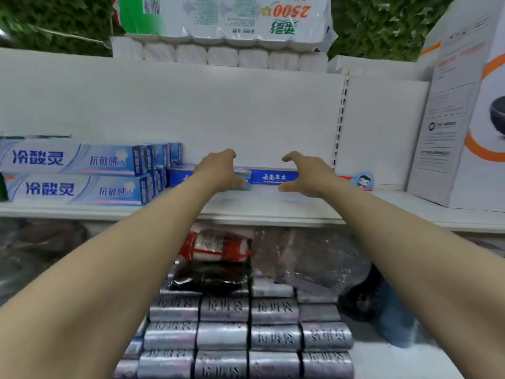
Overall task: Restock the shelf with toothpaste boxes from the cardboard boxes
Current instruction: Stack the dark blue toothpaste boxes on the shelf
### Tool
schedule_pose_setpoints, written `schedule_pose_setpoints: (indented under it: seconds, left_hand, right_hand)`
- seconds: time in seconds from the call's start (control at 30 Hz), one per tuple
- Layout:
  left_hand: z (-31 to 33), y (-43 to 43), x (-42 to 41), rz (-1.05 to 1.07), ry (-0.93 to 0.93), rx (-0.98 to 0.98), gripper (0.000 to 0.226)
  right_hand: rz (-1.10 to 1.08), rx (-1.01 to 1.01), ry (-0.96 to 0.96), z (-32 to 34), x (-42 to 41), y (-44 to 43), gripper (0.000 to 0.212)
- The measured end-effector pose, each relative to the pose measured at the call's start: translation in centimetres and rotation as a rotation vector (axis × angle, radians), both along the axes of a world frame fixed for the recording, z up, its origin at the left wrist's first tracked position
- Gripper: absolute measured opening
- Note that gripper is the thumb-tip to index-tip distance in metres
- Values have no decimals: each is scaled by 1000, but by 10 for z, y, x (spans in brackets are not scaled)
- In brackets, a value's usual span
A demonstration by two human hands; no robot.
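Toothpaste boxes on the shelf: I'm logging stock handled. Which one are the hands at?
The dark blue box lying lengthwise at the back, between the left hand and right hand; the pale blue boxes are stacked further left.

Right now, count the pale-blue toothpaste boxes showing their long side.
2: upper box stacked on lower box, at the left of the shelf; end-on boxes beside them may hide more.

White back panel (191,110), slotted metal upright (340,119), green leafy wall (382,26) above

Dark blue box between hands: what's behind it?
Only the white back panel shows behind the box. The right hand hides its right end; the left hand partly covers the neighbouring blue box.
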State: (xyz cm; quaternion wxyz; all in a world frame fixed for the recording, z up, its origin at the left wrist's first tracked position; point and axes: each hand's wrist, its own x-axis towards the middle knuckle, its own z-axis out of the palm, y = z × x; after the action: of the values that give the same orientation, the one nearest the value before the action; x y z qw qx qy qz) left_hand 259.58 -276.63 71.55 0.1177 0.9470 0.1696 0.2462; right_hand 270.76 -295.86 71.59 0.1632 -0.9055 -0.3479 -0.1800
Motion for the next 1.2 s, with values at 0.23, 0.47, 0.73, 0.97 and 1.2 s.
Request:
schedule_pose_setpoints:
  seconds: [0.23,0.47,0.73,0.97,1.2]
  left_hand:
    - [-23,-148,-22,-63,-177,-152,75]
    - [-101,-259,-30,-62,-203,-152,66]
    - [-213,-328,-24,-91,31,-261,62]
    - [-352,-360,-33,-82,361,-432,67]
    - [-506,-381,-86,-114,699,-638,56]
  right_hand:
    - [20,-21,1,-5,-28,-137,68]
    - [37,-96,23,-51,-41,-255,73]
    - [28,-269,199,-164,-29,-320,73]
    - [-4,-363,539,-298,-24,-355,74]
    - [-30,-367,979,-452,-56,-381,67]
